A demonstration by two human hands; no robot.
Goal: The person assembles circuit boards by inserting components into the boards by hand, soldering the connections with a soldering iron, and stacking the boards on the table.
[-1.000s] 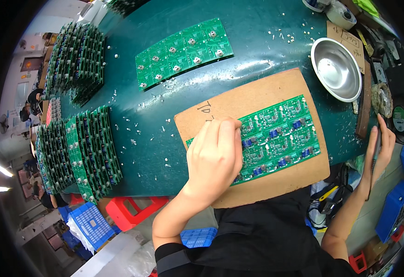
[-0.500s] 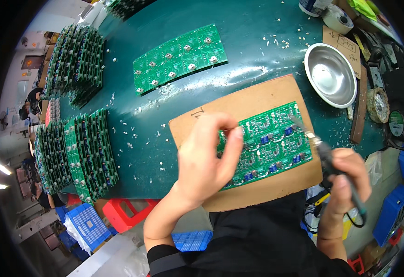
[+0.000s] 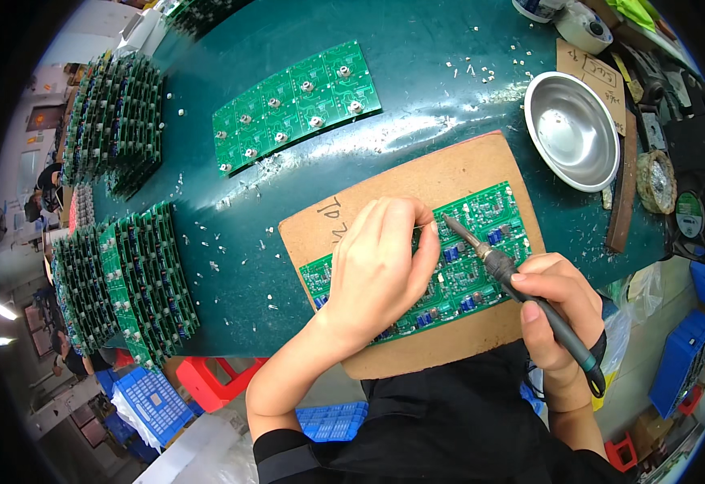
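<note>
My right hand [image 3: 563,300] grips a soldering iron [image 3: 497,263] like a pen. The iron's tip reaches over the upper part of a green circuit board [image 3: 489,211] crowded with small parts and blue components. That board lies on a brown cardboard sheet [image 3: 401,179]. Over the board's left half, my left hand [image 3: 384,262] is closed in a pinch, its fingertips close to the iron's tip. What the pinch holds is too small to make out. The left hand hides part of the board beneath it.
Another green board [image 3: 296,101] with round metal parts lies farther back on the green table [image 3: 231,282]. Stacks of boards [image 3: 114,121] stand on the left. At the right are a steel bowl [image 3: 571,133] and a small fan [image 3: 691,211]. White scraps litter the tabletop.
The soldering iron has moved left and forward, its tip now near my left fingertips. My left hand stays pinched over the board. The whole view has shifted slightly.
</note>
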